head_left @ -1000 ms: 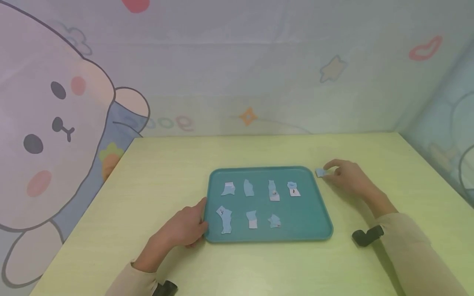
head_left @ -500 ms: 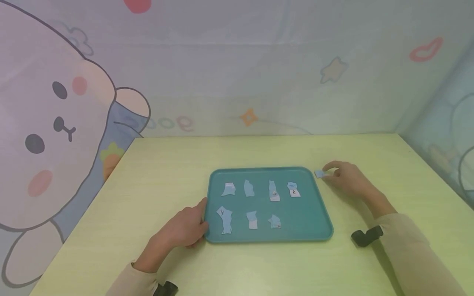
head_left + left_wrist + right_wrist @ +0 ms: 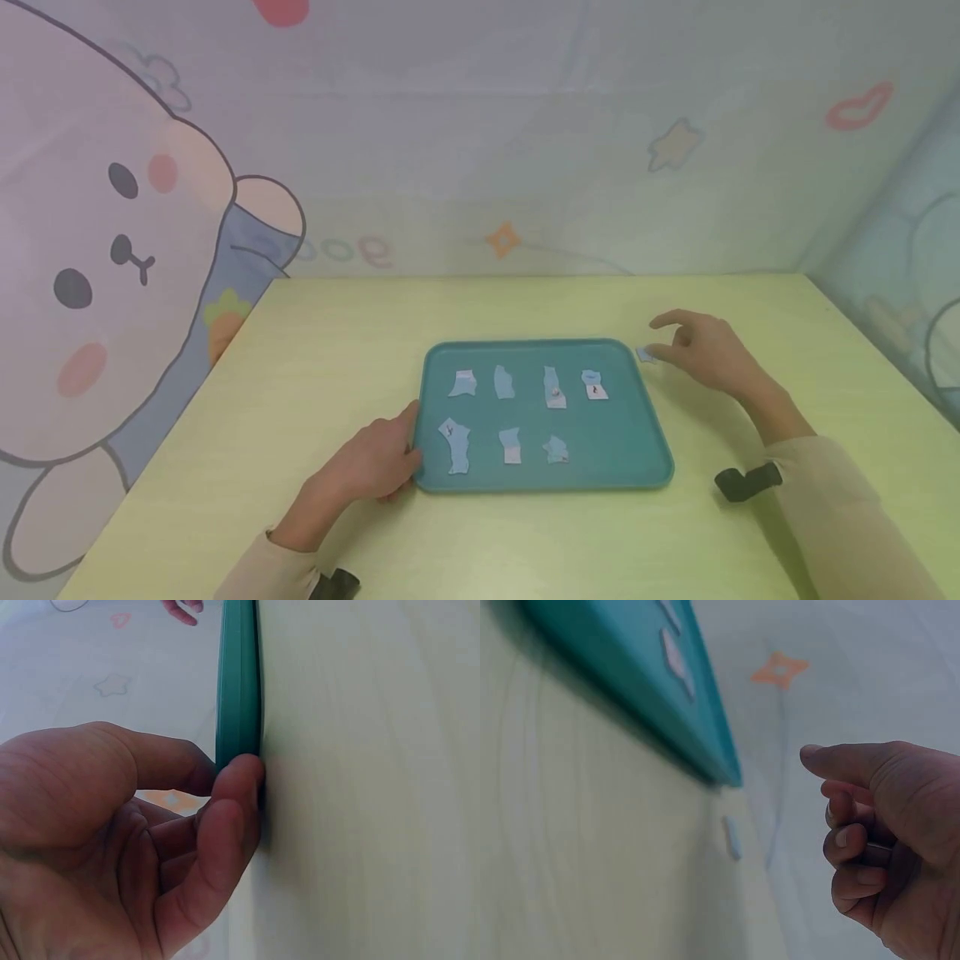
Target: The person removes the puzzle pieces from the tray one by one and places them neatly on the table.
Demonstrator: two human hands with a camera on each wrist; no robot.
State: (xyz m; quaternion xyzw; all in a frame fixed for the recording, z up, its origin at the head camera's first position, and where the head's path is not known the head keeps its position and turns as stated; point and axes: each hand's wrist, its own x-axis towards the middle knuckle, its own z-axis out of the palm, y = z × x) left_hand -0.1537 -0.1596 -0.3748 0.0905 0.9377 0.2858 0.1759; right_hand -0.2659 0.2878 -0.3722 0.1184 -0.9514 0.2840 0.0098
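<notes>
A teal tray (image 3: 615, 450) lies on the table, bearing several irregular pale-blue and white puzzle pieces in two rows. At its left rim is my left hand (image 3: 378, 454). The left wrist view has its thumb (image 3: 176, 765) against the tray edge (image 3: 240, 682) and the other fingers curled at the outer side. Just off the tray's far right corner lies one small pale-blue piece (image 3: 645, 355). My right hand (image 3: 708, 354) hovers beside and above this piece, thumb and index finger spread apart. In the right wrist view the loose piece (image 3: 732, 838) rests on the table, away from the fingers.
The pale yellow table (image 3: 525, 542) ends at a back edge against a printed cloth (image 3: 465, 150) with a cartoon bear (image 3: 112, 333) on the left. Each wrist wears a black device, one of them the right wrist mount (image 3: 748, 482).
My right thumb and index finger have let go of the small piece and spread, and the hand has risen slightly. The left hand and the tray stay where they were.
</notes>
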